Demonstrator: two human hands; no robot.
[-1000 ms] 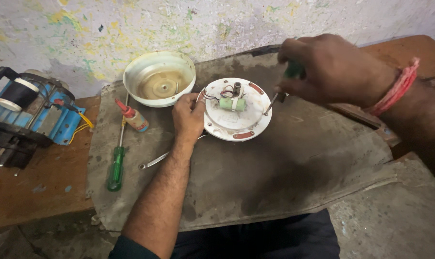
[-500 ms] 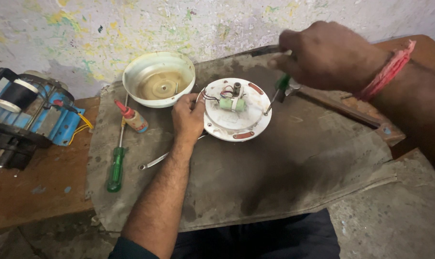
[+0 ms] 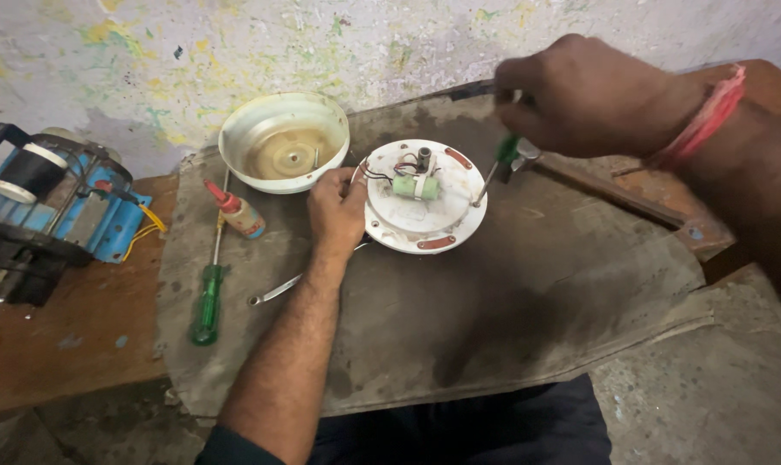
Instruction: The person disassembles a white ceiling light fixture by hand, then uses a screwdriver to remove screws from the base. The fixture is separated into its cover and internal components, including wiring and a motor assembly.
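A round white disc-shaped device (image 3: 425,224) lies on a grey mat (image 3: 511,319), with a green cylinder (image 3: 415,187), a small dark post and red and black wires on top. My left hand (image 3: 337,213) grips its left rim. My right hand (image 3: 593,95), with a red thread on the wrist, holds a green-handled screwdriver (image 3: 498,168) upright; its tip rests on the disc's right edge.
A white bowl-shaped cover (image 3: 284,142) sits behind the disc. A small glue bottle with a red nozzle (image 3: 235,211), a second green-handled screwdriver (image 3: 208,297) and a thin metal tool (image 3: 274,293) lie at left. A blue machine (image 3: 54,207) stands far left. A metal bar (image 3: 614,194) lies at right.
My right hand has lifted slightly and shifted back toward the wall, keeping the screwdriver tip on the disc's right edge. My left hand has stayed on the rim.
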